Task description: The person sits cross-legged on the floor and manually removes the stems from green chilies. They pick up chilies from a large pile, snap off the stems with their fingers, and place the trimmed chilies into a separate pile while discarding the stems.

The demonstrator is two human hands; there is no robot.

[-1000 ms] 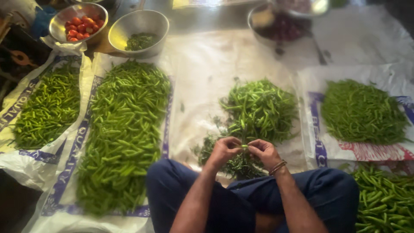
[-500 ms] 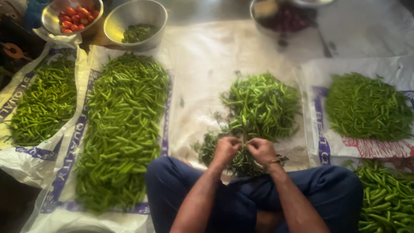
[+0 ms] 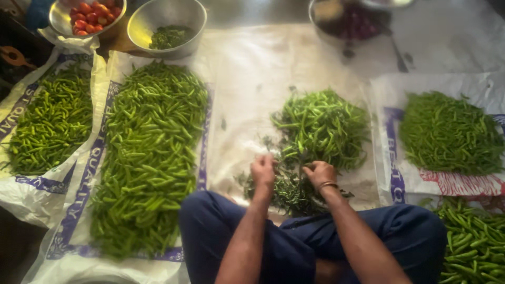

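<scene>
I sit cross-legged on the floor, dark blue trousers (image 3: pixel 294 247) in the lower part of the view. My left hand (image 3: pixel 263 171) rests at the near edge of the chilli pile (image 3: pixel 321 126) in front of me, fingers curled downward; whether they are closed on a chilli, I cannot tell. My right hand (image 3: pixel 319 173) lies just beside it, apart from the left, with a bangle (image 3: pixel 327 184) on the wrist. Its fingers are bent toward the pile; I cannot tell whether they grip anything.

Between and below both hands lies a darker heap of stems (image 3: pixel 289 192), touching the near side of the chilli pile. Both sit on a white sheet (image 3: pixel 252 79).

To my left, a long bed of green chillies (image 3: pixel 150 152) covers a white sack with blue edging (image 3: pixel 79 210). Further left, a second spread of chillies (image 3: pixel 47 123) lies on another sack. To my right, a mound of chillies (image 3: pixel 450 131) lies on a printed sack (image 3: pixel 394 173), and more chillies (image 3: pixel 473 247) lie near my right knee.

At the far side stand a metal bowl of red tomatoes (image 3: pixel 87 13), a metal bowl (image 3: pixel 165 26) holding a little green matter, and a third bowl (image 3: pixel 344 21) with dark purple contents, blurred.
</scene>
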